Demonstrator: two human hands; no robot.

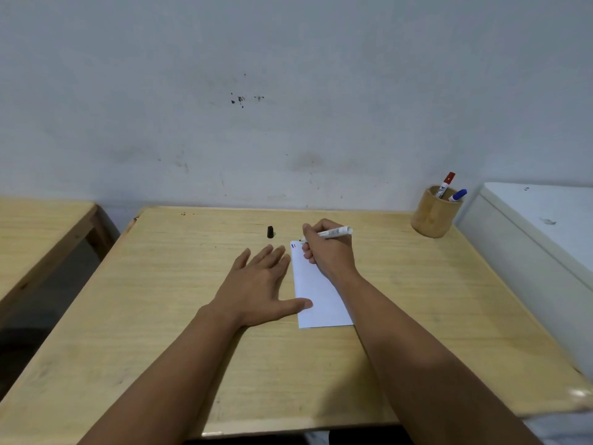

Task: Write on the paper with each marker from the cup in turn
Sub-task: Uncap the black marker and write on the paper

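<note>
A white sheet of paper (pixel 316 293) lies on the wooden table (pixel 160 284), with small blue and red marks at its top left corner. My right hand (pixel 327 248) grips a white marker (pixel 333 232) whose black tip touches the paper's top edge. My left hand (pixel 260 281) lies flat with fingers spread beside the paper, its thumb pressing on the left edge. A black cap (pixel 270 232) stands on the table beyond my left hand. A wooden cup (pixel 434 215) at the far right corner holds a red-capped marker (pixel 446 184) and a blue-capped marker (pixel 458 195).
A white cabinet or appliance (pixel 539 232) stands against the table's right side. Another wooden table (pixel 35 232) sits to the left across a gap. A stained white wall (pixel 288 107) runs right behind the table.
</note>
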